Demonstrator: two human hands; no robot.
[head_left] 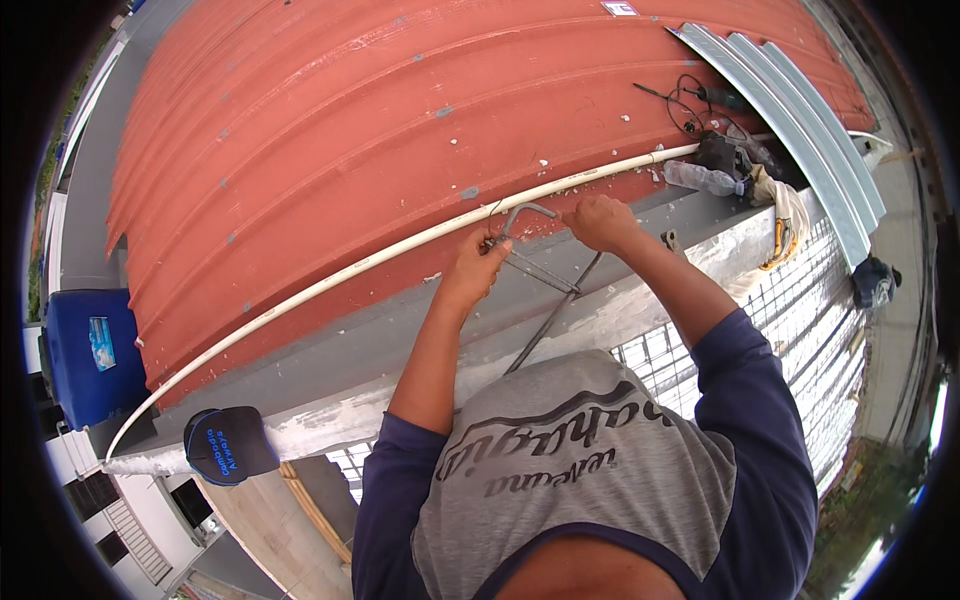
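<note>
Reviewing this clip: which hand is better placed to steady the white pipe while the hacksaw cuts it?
The right hand: it rests directly against the white pipe just beside the hacksaw frame. The left hand grips the hacksaw's handle end, so it is occupied.

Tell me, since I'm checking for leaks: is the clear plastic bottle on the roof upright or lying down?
Lying down: the plastic bottle rests on its side by the white pipe.

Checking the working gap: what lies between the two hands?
In the head view, the hacksaw's bent metal frame bridges left hand and right hand, beside the white pipe.
</note>
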